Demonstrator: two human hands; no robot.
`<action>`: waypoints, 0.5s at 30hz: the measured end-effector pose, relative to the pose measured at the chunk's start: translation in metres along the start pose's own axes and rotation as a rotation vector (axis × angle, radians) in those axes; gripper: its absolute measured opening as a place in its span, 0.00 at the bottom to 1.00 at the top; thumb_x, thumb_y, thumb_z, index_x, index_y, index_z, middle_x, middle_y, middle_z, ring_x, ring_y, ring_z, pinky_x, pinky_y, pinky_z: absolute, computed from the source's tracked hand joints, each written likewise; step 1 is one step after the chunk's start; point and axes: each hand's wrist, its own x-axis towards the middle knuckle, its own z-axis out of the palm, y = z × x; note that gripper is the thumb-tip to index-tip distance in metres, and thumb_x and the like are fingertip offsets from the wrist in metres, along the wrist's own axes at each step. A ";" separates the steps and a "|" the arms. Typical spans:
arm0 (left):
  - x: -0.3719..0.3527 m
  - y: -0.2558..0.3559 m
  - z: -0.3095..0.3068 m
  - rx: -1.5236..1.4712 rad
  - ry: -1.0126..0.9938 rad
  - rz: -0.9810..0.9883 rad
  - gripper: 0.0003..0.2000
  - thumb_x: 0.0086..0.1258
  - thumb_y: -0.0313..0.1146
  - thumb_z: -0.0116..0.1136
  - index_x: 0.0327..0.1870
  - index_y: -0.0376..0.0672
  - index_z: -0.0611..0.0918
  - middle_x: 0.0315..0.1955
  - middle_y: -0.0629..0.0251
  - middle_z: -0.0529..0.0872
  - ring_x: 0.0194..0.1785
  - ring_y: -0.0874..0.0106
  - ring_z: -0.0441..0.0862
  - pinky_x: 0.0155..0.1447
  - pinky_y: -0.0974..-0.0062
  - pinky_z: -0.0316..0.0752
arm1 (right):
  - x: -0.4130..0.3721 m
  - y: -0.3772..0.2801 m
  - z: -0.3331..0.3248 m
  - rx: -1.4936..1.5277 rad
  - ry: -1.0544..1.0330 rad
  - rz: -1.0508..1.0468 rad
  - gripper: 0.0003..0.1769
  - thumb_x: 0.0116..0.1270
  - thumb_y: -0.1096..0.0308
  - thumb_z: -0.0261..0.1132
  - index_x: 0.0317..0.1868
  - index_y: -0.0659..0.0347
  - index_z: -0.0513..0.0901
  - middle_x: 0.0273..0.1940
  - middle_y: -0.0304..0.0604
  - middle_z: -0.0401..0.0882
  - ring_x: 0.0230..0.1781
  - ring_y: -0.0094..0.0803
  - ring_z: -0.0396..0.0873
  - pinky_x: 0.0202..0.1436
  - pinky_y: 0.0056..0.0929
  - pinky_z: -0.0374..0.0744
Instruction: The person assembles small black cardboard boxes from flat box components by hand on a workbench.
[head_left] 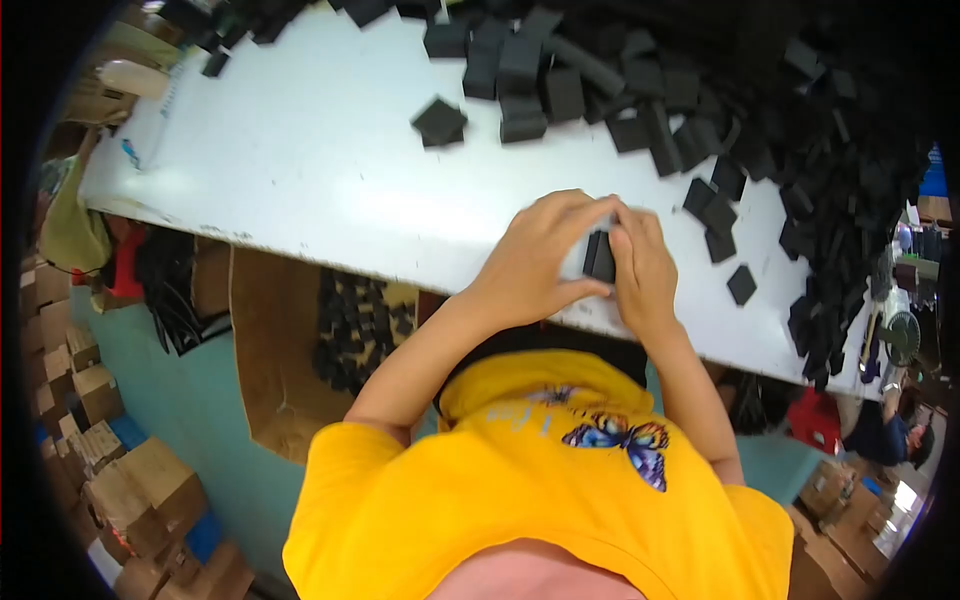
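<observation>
A small black block (600, 257) stands between my two hands near the front edge of the white table. It seems to be two pieces side by side. My left hand (540, 255) curves around it from the left, thumb by its near end and fingertips meeting those of the other hand beyond its far end. My right hand (645, 270) presses its fingers along the block's right side. Part of the block is hidden behind these fingers. Several loose black blocks (715, 215) lie to the right, and another small stack (439, 122) sits farther back.
A large heap of black blocks (680, 90) covers the back and right of the white table (300, 150). Below the front edge, a cardboard box (275, 350) holds more blocks. Cartons (150, 490) are stacked at the left; another person (885, 430) is at far right.
</observation>
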 end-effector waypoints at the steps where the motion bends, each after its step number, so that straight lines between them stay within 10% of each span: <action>1: 0.008 -0.003 -0.014 -0.050 0.078 0.006 0.32 0.59 0.31 0.74 0.68 0.45 0.77 0.62 0.54 0.79 0.68 0.54 0.75 0.72 0.57 0.68 | 0.006 0.003 0.000 0.038 0.022 -0.014 0.18 0.81 0.63 0.54 0.62 0.60 0.83 0.59 0.48 0.78 0.49 0.47 0.83 0.48 0.36 0.81; 5: 0.058 -0.040 -0.079 0.544 0.326 0.066 0.25 0.62 0.28 0.73 0.62 0.44 0.80 0.62 0.56 0.81 0.65 0.53 0.78 0.65 0.63 0.76 | 0.008 0.011 -0.027 0.065 0.180 -0.118 0.15 0.77 0.68 0.60 0.59 0.66 0.82 0.52 0.49 0.83 0.39 0.42 0.83 0.43 0.32 0.80; 11: 0.114 -0.076 -0.085 0.406 -0.004 0.133 0.29 0.63 0.23 0.71 0.67 0.48 0.80 0.64 0.59 0.79 0.66 0.57 0.77 0.69 0.65 0.73 | 0.004 0.036 -0.066 0.001 0.298 -0.215 0.15 0.65 0.79 0.70 0.52 0.68 0.85 0.47 0.51 0.84 0.39 0.43 0.83 0.43 0.33 0.81; 15: 0.097 -0.053 -0.073 0.046 0.410 0.058 0.33 0.57 0.24 0.78 0.67 0.41 0.77 0.59 0.57 0.81 0.63 0.62 0.80 0.65 0.62 0.78 | 0.006 0.063 -0.078 -0.175 0.362 -0.246 0.15 0.61 0.76 0.73 0.49 0.64 0.85 0.47 0.48 0.85 0.48 0.47 0.82 0.51 0.39 0.78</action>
